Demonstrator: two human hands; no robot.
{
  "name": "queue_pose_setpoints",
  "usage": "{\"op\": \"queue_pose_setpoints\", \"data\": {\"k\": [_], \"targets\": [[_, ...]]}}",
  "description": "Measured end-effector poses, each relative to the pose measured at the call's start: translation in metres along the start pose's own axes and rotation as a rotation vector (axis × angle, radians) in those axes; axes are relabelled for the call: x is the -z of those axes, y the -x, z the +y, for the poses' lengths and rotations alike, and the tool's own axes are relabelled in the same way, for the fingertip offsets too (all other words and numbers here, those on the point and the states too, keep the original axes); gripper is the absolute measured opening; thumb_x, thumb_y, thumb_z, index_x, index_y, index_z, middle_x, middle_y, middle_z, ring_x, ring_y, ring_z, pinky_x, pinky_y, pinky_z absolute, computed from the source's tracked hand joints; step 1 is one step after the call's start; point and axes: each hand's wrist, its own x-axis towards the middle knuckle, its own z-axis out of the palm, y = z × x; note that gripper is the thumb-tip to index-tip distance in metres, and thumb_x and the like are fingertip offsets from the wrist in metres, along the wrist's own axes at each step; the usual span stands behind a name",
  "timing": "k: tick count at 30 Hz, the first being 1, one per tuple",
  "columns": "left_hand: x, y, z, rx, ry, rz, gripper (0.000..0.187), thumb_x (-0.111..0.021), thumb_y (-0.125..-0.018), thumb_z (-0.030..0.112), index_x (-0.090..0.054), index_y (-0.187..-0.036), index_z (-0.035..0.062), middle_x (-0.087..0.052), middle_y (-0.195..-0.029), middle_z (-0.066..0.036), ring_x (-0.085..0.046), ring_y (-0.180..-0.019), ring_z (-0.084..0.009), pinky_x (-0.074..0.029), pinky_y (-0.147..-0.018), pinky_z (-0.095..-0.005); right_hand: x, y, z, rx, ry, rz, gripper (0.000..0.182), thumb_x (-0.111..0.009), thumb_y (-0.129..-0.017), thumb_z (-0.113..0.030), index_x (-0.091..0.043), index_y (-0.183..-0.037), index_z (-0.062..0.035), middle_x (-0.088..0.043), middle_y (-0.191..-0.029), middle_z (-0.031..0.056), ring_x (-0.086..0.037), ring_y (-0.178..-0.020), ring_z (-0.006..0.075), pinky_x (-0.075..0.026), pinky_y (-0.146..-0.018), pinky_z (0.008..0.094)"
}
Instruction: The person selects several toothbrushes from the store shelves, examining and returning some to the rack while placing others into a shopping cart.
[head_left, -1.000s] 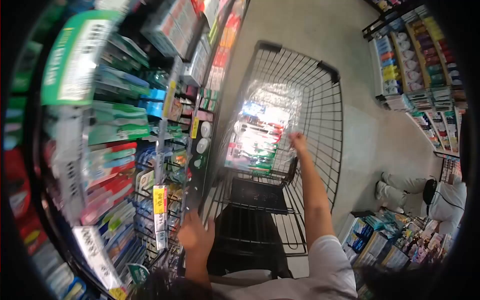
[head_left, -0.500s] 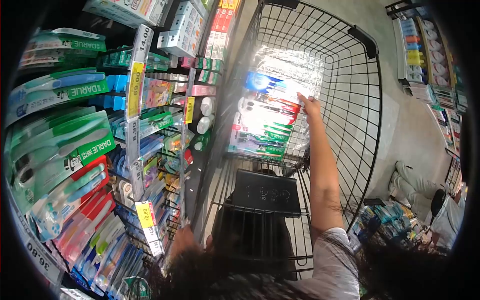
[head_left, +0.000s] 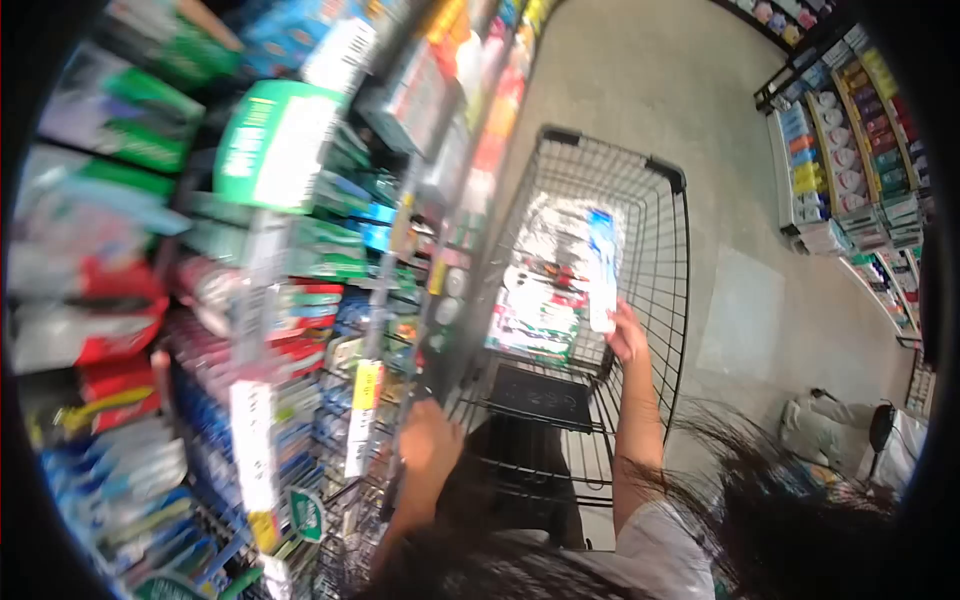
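Observation:
My right hand (head_left: 626, 336) reaches into the black wire shopping cart (head_left: 686, 300), its fingers pinched on the near end of a long blue-and-white package (head_left: 603, 262). This package stands lengthwise along the right side of a row of toothbrush packs (head_left: 545, 290), some with green and red labels. Strong glare washes out much of their print. My left hand (head_left: 430, 440) is curled closed by the cart's near left side, beside the shelf. What its fingers hold, if anything, is hidden. A dark panel (head_left: 540, 397) lies across the cart between my arms.
Shelves of hanging toothbrush packs (head_left: 100, 310) and price tags (head_left: 365, 400) run close along the left, blurred. Grey floor (head_left: 640, 60) stretches ahead. Shelves of goods (head_left: 850, 140) stand at the far right, and a person in light trousers (head_left: 825, 430) is low at the lower right.
The blue-and-white package has turned from lying crosswise to lengthwise at the right of the row, with my right hand at its near end. My left hand came up and rightward from the shelf.

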Motion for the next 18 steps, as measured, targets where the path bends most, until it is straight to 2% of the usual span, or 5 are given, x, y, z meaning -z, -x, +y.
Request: {"op": "queue_pose_setpoints", "data": {"k": [2, 5, 9, 13, 18], "targets": [[0.012, 0.021, -0.004, -0.130, 0.071, 0.104, 0.046, -0.061, -0.074, 0.024, -0.047, -0.107, -0.0041, -0.051, -0.100, -0.022, -0.052, -0.090, -0.0366, -0.042, -0.078, -0.0431, -0.036, 0.035, 0.006, -0.028, -0.007, -0.174, 0.059, -0.054, -0.073, 0.011, -0.038, -0.127, -0.0048, -0.053, -0.111, 0.0079, -0.053, -0.101, 0.0171, -0.047, -0.077, 0.0290], [0.029, 0.063, -0.013, -0.291, 0.252, 0.331, 0.040, -0.061, -0.073, 0.019, -0.048, -0.105, -0.0013, -0.049, -0.102, -0.021, -0.046, -0.097, -0.0359, -0.038, -0.084, -0.0426, -0.087, 0.087, 0.012, -0.037, 0.087, -0.284, 0.059, -0.051, -0.070, 0.012, -0.040, -0.125, -0.0056, -0.056, -0.108, 0.0057, -0.055, -0.095, 0.0160, -0.047, -0.075, 0.0275], [0.014, 0.132, -0.040, -0.463, 0.263, 0.423, 0.023, -0.060, -0.069, 0.017, -0.054, -0.088, 0.0048, -0.051, -0.092, -0.014, -0.048, -0.090, -0.0314, -0.041, -0.075, -0.0410, -0.136, 0.131, 0.030, 0.017, 0.216, -0.375, 0.056, -0.049, -0.065, 0.009, -0.047, -0.119, -0.0066, -0.058, -0.105, 0.0027, -0.056, -0.091, 0.0142, -0.047, -0.074, 0.0275], [-0.010, 0.170, -0.047, -0.392, 0.194, 0.164, 0.021, -0.052, -0.075, 0.030, -0.059, -0.077, 0.0105, -0.062, -0.071, -0.011, -0.061, -0.067, -0.0301, -0.047, -0.059, -0.0437, -0.193, 0.145, 0.037, 0.146, 0.368, -0.546, 0.042, -0.053, -0.066, 0.003, -0.052, -0.107, -0.0068, -0.058, -0.083, -0.0001, -0.055, -0.073, 0.0097, -0.045, -0.062, 0.0234], [-0.015, 0.175, -0.051, -0.293, 0.249, 0.138, 0.024, -0.052, -0.071, 0.031, -0.061, -0.074, 0.0088, -0.062, -0.068, -0.014, -0.061, -0.065, -0.0309, -0.047, -0.059, -0.0455, -0.303, 0.212, 0.020, 0.178, 0.467, -0.734, 0.045, -0.053, -0.067, 0.003, -0.050, -0.112, -0.0030, -0.058, -0.097, 0.0024, -0.056, -0.086, 0.0126, -0.045, -0.073, 0.0262]]}}
